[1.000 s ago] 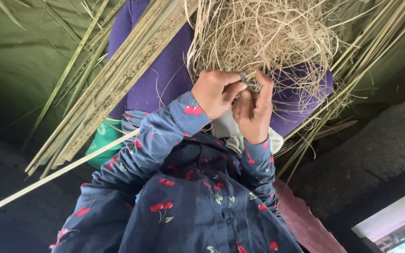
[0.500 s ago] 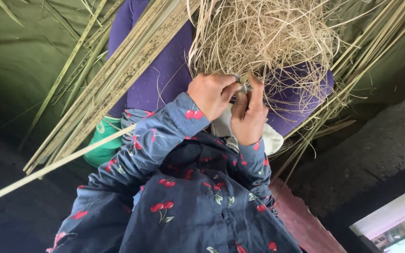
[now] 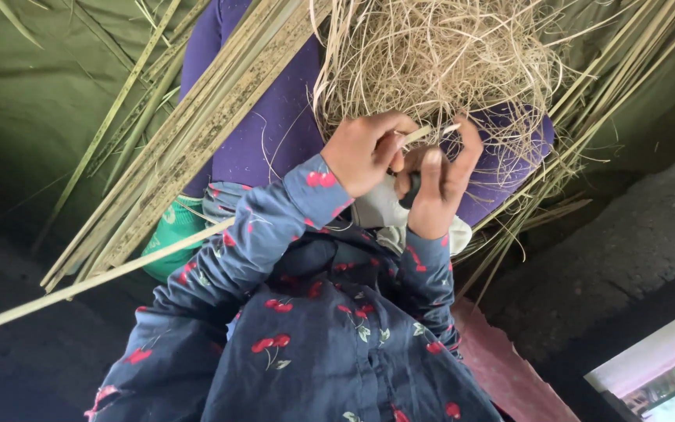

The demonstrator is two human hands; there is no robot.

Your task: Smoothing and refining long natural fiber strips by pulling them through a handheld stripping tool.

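Head | left hand (image 3: 365,152) clenched on strip (image 3: 419,134) | right hand (image 3: 439,184) grasping dark handle (image 3: 410,191)

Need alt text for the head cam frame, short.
Two hands, the left hand and right hand, meet at a pale strip under a tangle of dry straw. Long split stalks slant left; navy cherry-print sleeves fill the foreground.

Worn on the head, looking steeply down, close over both hands (image 3: 400,168) at centre. Near edge filled by sleeves (image 3: 275,312); far edge by straw (image 3: 439,55) and stalks (image 3: 189,148). Single view, nothing shared.
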